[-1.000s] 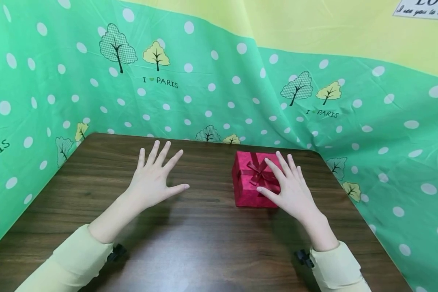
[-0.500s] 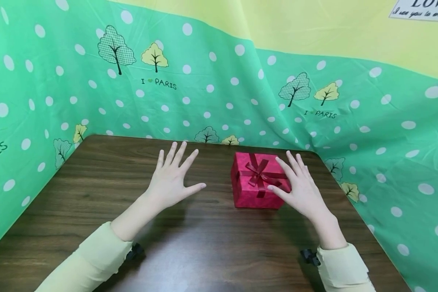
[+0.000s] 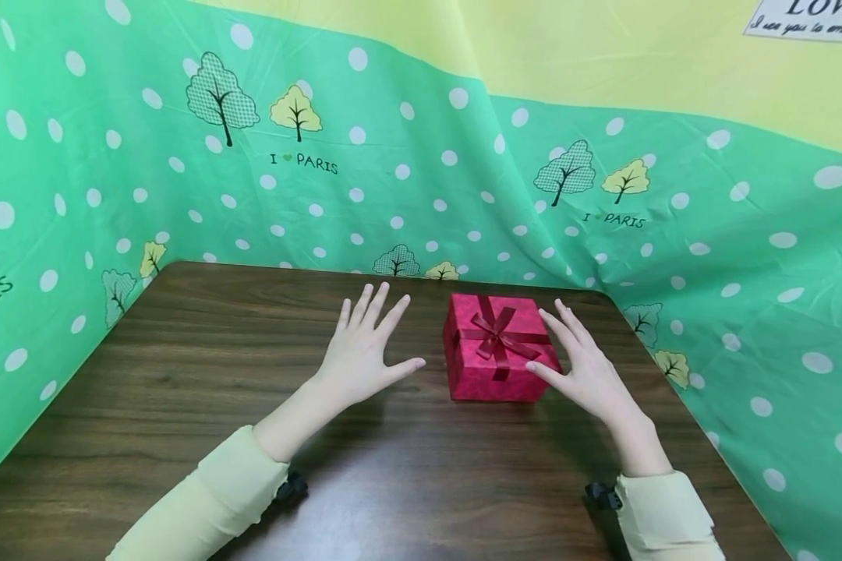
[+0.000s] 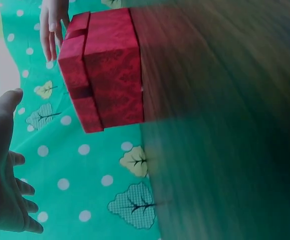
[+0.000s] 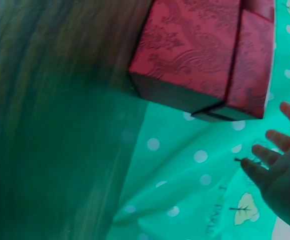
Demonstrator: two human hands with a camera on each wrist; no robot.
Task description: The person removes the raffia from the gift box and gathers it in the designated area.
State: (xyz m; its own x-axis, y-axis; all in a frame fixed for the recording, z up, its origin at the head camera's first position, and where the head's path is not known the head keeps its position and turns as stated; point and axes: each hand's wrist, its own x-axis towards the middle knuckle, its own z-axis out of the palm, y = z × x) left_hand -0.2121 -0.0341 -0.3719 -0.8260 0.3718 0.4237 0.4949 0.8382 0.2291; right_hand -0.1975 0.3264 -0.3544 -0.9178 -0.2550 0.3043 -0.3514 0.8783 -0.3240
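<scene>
A red gift box [image 3: 477,374] with a dark red ribbon bow [image 3: 497,336] sits on the dark wooden table, its lid on. My left hand [image 3: 358,358] hovers to the left of the box, fingers spread, with a gap between thumb and box. On the other side, my right hand [image 3: 589,374] is at the box's right edge, its thumb overlapping the front right corner in the head view. Neither hand holds anything. In the left wrist view the box [image 4: 112,75] shows its side and lid seam; the right wrist view shows the box [image 5: 189,50] beside my spread fingers.
The brown wood-grain table [image 3: 182,374] extends around the box. Behind it and along both sides hangs a green cloth [image 3: 365,195] with white dots and printed trees, yellow at the top. A black wrist camera [image 3: 291,488] sits under the left sleeve [image 3: 210,491].
My left hand has moved right, towards the box. The right hand has shifted slightly right, uncovering more of the lid and bow. The box has stayed in place.
</scene>
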